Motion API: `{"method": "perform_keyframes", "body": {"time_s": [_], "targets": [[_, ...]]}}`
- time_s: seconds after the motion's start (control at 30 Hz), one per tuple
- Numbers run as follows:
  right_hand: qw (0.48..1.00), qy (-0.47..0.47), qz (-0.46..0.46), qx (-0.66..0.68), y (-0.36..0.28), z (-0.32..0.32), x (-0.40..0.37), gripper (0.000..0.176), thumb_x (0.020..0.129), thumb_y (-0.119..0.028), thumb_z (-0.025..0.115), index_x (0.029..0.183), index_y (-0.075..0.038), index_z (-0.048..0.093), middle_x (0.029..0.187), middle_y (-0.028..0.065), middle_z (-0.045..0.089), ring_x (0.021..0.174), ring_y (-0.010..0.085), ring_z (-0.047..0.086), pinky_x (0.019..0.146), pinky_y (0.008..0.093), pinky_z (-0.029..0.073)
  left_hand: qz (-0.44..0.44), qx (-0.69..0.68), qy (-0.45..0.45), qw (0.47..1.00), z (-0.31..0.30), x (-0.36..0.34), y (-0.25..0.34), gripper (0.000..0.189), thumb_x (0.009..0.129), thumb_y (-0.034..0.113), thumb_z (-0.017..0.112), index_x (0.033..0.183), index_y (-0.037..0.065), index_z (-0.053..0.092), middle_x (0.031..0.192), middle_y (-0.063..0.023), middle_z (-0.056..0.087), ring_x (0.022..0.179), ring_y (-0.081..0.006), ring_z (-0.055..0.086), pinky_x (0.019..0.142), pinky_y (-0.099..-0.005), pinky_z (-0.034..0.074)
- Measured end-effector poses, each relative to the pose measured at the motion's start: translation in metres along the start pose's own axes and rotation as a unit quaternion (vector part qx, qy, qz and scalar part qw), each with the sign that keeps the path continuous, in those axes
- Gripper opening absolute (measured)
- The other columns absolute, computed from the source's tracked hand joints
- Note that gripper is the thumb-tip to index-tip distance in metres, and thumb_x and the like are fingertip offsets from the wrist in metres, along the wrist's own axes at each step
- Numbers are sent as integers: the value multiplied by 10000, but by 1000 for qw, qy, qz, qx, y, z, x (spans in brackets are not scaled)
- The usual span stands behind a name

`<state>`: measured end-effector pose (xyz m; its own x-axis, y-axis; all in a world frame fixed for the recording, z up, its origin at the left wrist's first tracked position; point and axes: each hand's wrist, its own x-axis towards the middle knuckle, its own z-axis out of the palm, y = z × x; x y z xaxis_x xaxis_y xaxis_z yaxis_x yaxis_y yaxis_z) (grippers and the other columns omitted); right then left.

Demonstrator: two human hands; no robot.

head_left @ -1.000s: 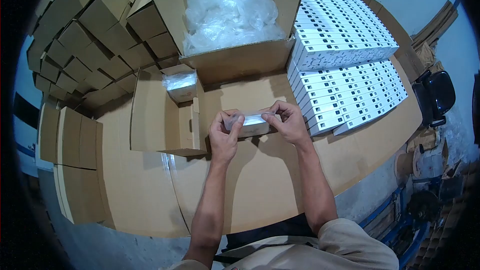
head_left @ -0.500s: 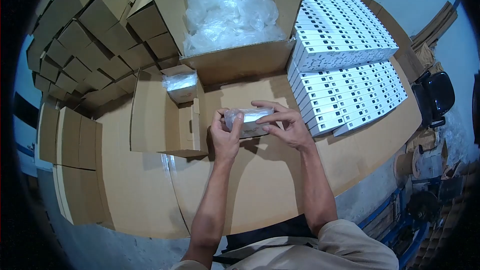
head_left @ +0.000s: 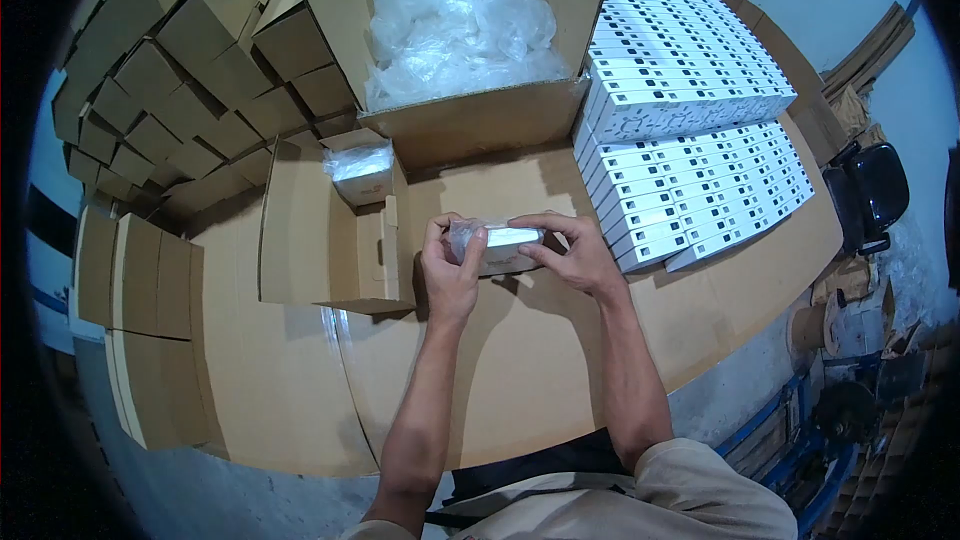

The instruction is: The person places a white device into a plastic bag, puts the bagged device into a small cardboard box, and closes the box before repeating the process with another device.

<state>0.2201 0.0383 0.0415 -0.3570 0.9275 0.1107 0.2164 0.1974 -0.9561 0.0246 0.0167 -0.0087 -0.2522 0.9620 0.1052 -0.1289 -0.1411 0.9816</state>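
Observation:
A small white box (head_left: 510, 252) partly inside a clear plastic bag (head_left: 464, 234) is held between my two hands above the cardboard surface. My left hand (head_left: 450, 265) is closed round its left end, thumb on the near face. At the right end, my right hand (head_left: 575, 255) pinches the box between thumb and fingers. To the left stands an open cardboard box (head_left: 310, 230) with a plastic-wrapped white packet (head_left: 361, 168) at its far end. The inner end of the held box is hidden by my left fingers.
Behind is a large carton (head_left: 470, 125) full of clear plastic bags (head_left: 460, 25). Rows of white boxes (head_left: 700, 180) are stacked at right. Many brown cartons (head_left: 180, 70) pile up at back left; folded-shut cartons (head_left: 155, 340) line the left edge. A black chair (head_left: 875, 195) stands beyond.
My right fingers have come down from slightly raised and spread to gripping the right end of the white box. My left hand and the box have hardly moved.

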Motion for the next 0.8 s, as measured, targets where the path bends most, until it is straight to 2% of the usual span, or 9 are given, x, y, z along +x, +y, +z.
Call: {"method": "perform_keyframes", "body": {"time_s": [0.17, 0.23, 0.3, 0.37, 0.47, 0.57, 0.63, 0.8], "targets": [[1000, 8, -16, -7, 8, 0, 1, 294, 872, -45, 785, 1163, -24, 745, 1032, 83, 769, 883, 138, 702, 773, 293, 567, 33, 22, 11, 999, 3, -5, 3, 303, 966, 114, 730, 1172, 25, 526, 1023, -60, 633, 952, -120, 590, 830, -302, 506], [999, 15, -27, -16, 8, 1, 1, 281, 879, -46, 779, 1156, -17, 741, 1016, 75, 767, 872, 133, 701, 763, 290, 567, 119, 57, 79, 988, 14, -11, 9, 346, 947, 74, 739, 1200, 27, 507, 1043, -72, 644, 985, -165, 607, 926, -346, 477], [1000, 16, -1, -3, 10, 1, 1, 277, 882, -47, 776, 1155, -18, 741, 1021, 78, 766, 877, 133, 701, 767, 291, 567, 231, 138, 121, 955, 17, -16, 15, 372, 920, 42, 751, 1206, 29, 513, 1045, -80, 658, 1016, -205, 618, 979, -378, 454], [1000, 22, -2, 0, 12, 2, 2, 275, 883, -50, 774, 1154, -19, 740, 1030, 80, 766, 882, 132, 702, 770, 292, 567, 366, 261, 132, 883, 12, -20, 18, 376, 886, 19, 768, 1190, 31, 545, 1031, -83, 675, 1044, -241, 623, 989, -397, 438], [999, 33, -34, -3, 13, 3, 2, 274, 883, -55, 775, 1152, -19, 739, 1048, 84, 763, 889, 131, 703, 772, 291, 567, 424, 371, 21, 826, 8, -24, 21, 296, 869, 34, 774, 1134, 49, 644, 1049, -68, 719, 1089, -263, 620, 958, -395, 444], [997, 34, -63, -17, 13, 3, 2, 271, 883, -52, 775, 1150, -19, 739, 1058, 84, 757, 901, 135, 707, 776, 290, 569, 392, 424, 4, 816, 16, -25, 27, 226, 863, 43, 777, 1080, 75, 723, 1104, -25, 751, 1120, -253, 624, 961, -408, 453], [994, 37, -96, -44, 18, 3, 2, 269, 884, -45, 772, 1149, -18, 736, 1056, 80, 752, 918, 140, 709, 779, 290, 571, 383, 423, 8, 821, 14, -23, 23, 246, 855, 45, 781, 1094, 85, 736, 1135, -23, 751, 1134, -256, 622, 978, -414, 453], [998, 18, -54, -25, 13, 1, 1, 280, 875, -35, 776, 1151, -20, 733, 1084, 86, 734, 974, 157, 706, 810, 301, 584, 364, 417, -8, 833, 6, -17, 31, 269, 844, 47, 792, 1105, 81, 736, 1139, -38, 751, 1141, -269, 627, 1047, -429, 439]]}}
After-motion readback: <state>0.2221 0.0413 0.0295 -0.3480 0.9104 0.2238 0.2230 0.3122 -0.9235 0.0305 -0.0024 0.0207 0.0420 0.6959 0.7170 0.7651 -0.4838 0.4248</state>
